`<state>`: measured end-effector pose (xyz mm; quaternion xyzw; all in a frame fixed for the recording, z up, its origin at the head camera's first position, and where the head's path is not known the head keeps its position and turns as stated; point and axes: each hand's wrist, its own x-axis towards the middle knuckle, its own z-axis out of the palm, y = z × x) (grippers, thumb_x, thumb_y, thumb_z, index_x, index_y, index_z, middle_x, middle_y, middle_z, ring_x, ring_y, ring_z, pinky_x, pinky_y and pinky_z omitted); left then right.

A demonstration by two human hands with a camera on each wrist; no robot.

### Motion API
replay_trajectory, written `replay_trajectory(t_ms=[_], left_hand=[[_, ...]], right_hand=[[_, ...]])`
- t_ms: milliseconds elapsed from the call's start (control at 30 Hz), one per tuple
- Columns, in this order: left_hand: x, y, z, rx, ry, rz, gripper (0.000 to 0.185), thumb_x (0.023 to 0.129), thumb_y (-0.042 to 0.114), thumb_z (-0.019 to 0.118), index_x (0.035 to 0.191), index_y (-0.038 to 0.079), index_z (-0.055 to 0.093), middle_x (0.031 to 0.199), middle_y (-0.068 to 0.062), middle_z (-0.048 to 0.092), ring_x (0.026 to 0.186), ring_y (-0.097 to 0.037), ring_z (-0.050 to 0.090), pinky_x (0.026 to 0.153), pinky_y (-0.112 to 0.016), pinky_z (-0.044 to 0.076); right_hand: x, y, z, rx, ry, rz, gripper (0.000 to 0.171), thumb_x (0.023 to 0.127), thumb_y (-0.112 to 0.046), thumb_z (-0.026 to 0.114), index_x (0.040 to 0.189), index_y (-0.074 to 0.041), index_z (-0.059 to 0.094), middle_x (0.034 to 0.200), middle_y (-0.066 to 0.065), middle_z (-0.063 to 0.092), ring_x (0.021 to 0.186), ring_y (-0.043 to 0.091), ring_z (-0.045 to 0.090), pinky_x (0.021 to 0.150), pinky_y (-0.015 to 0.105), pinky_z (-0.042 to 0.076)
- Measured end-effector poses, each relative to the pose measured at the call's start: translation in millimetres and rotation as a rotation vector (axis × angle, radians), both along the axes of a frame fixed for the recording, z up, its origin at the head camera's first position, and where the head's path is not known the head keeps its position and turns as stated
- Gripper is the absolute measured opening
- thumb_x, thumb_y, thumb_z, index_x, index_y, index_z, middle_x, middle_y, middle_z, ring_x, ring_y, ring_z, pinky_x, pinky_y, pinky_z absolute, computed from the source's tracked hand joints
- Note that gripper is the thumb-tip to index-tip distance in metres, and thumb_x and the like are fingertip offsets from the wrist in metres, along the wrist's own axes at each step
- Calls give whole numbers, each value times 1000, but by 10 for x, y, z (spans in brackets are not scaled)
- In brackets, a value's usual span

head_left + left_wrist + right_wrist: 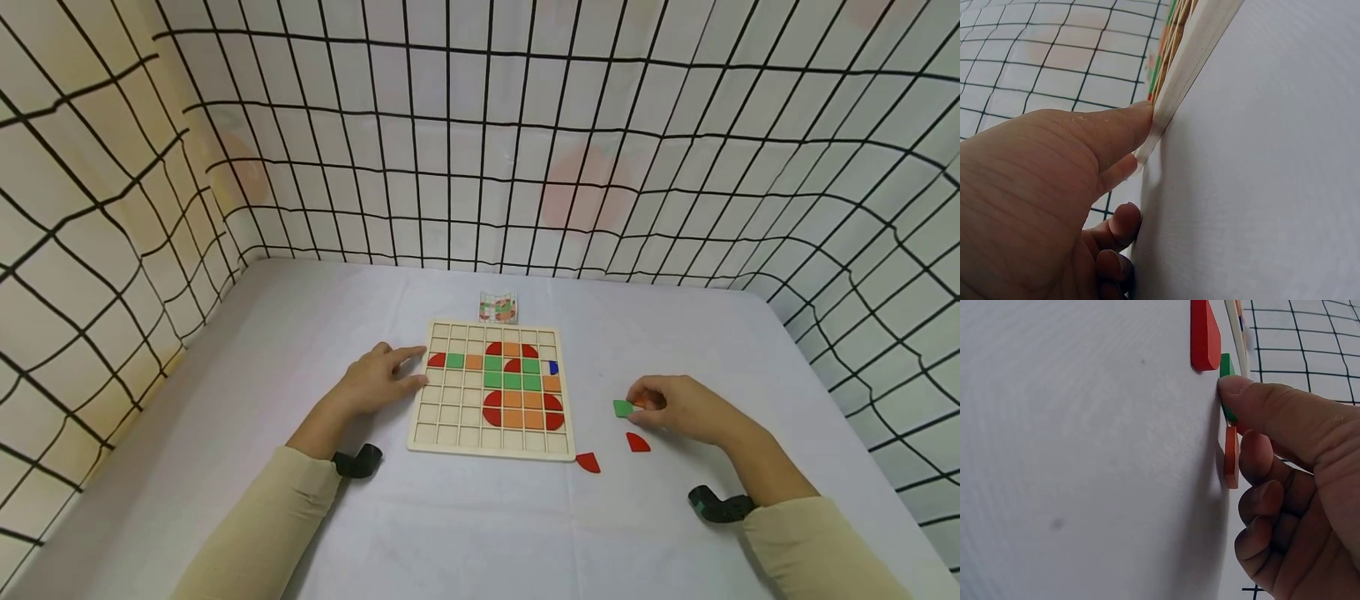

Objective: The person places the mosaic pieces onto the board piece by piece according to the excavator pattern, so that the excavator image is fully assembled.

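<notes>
A wooden grid board [450, 417] lies on the white table, partly filled with red, green and orange tiles and one blue tile [553, 367]. My left hand [417, 367] rests against the board's left edge, index finger and thumb stretched out. In the left wrist view the thumb of this hand [1138, 140] presses on the board's rim [1191, 56]. My right hand [637, 402] is to the right of the board and pinches a green tile [622, 408] lying on the table. In the right wrist view the thumb of that hand [1241, 415] sits on the green tile [1227, 365], with an orange tile [1230, 456] under the fingers.
Two red quarter-circle tiles [637, 442] [588, 462] lie loose near the board's front right corner. A small pattern card [498, 307] stands behind the board. Black wire mesh [480, 167] over pale sheeting walls the table [262, 333] on three sides.
</notes>
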<state>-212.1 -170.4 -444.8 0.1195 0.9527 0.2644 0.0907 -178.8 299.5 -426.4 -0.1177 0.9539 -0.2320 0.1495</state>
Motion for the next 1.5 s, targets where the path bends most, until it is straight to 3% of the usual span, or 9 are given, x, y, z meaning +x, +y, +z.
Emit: replay_trajectory(t_ms=[900, 1500], left_hand=[[9, 3, -19, 0, -7, 3, 62, 97, 47, 63, 152, 22, 51, 108, -13, 55, 85, -23, 48, 69, -33, 35], [28, 4, 10, 3, -9, 4, 62, 97, 46, 64, 152, 21, 51, 107, -13, 55, 84, -23, 48, 69, -33, 35]], right_hand=[[-52, -341, 156, -11, 69, 48, 23, 90, -23, 78, 109, -13, 70, 76, -2, 55, 71, 15, 52, 59, 24, 42], [-130, -937, 228, -7, 95, 144, 26, 91, -31, 78, 111, -15, 72, 76, -4, 56, 69, 12, 51, 59, 24, 40]])
